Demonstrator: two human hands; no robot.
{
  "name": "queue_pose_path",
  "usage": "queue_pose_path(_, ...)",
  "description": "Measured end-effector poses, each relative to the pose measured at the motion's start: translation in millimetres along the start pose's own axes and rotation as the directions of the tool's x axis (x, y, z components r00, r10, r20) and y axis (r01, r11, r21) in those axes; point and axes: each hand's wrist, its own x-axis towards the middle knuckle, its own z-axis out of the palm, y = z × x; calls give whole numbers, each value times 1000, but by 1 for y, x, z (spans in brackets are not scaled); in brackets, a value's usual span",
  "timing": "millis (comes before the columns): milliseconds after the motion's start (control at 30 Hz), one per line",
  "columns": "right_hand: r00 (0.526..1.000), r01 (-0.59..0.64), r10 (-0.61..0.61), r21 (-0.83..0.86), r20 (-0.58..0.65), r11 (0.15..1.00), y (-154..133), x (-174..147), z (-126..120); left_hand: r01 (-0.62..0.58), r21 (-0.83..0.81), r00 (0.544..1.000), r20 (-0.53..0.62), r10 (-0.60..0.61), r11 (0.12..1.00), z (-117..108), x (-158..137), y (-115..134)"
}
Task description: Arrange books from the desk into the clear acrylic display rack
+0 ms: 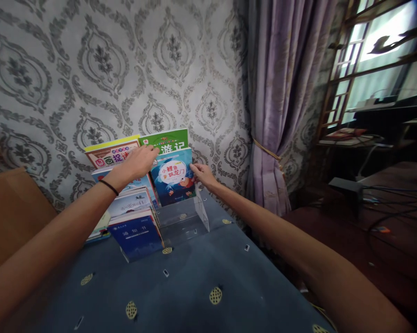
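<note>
A blue picture book (176,185) with a white round title patch stands upright in the right half of a clear tiered book stand (202,210). My right hand (203,175) is closed on its right edge, thumb on the front. My left hand (144,160) has its fingers bent round the book's upper left corner; its fingertips are partly hidden. Behind rises a green book (164,137). In the left half of the stand are a brown-bordered book (111,156), a pale book (132,203) and a dark blue book (138,238) at the front.
The stand rests on a dark blue pineapple-print tablecloth (194,277), close to the patterned wall (173,60). More books (99,233) lie left of it, beside a cardboard box (17,212). A tied purple curtain (274,115) hangs on the right; cables (385,203) cover a brown surface beyond.
</note>
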Motion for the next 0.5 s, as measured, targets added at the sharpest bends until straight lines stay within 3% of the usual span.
queue_pose_path(500,996,87,-87,-27,-9,996,-2,-12,-7,-47,-28,998,-38,46,998,3,-7,-13)
